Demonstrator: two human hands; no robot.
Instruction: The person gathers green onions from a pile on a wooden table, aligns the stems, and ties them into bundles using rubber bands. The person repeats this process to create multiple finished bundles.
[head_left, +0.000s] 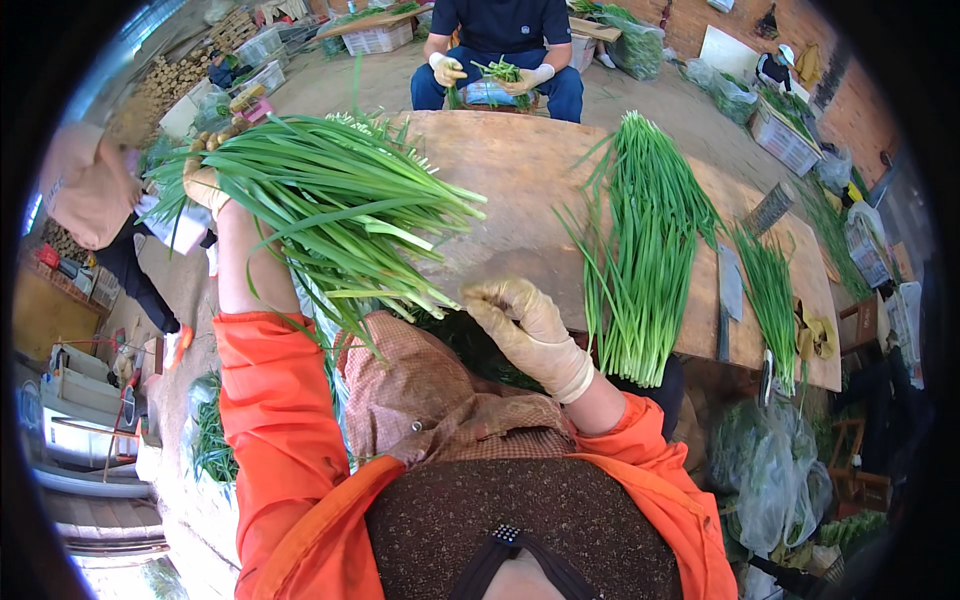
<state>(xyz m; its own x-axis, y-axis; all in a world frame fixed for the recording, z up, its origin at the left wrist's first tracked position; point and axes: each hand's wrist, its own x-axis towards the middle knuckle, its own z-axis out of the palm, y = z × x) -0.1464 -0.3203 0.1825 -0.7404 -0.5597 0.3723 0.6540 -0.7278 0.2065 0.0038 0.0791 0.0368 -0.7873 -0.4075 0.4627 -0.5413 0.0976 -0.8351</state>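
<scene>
My left hand (202, 176), in a soiled pale glove, grips a large loose bunch of garlic chives (345, 202) at its leafy end. The pale cut ends point right, over the near edge of the wooden table (517, 187). My right hand (532, 330), also gloved, has its fingers curled together right beside the lowest stem ends. Whether a stem is pinched between those fingers is unclear. To the right lies a big pile of garlic chives (649, 255), cut ends towards me. More pale stems (375, 127) show partly behind the held bunch.
A cleaver (727, 292), a smaller chive bundle (772, 292) and a short log (770, 208) occupy the table's right side. A seated person (499, 45) handles greens opposite. Another person (90, 187) is at the left. Plastic bags (772, 465) lie low at the right.
</scene>
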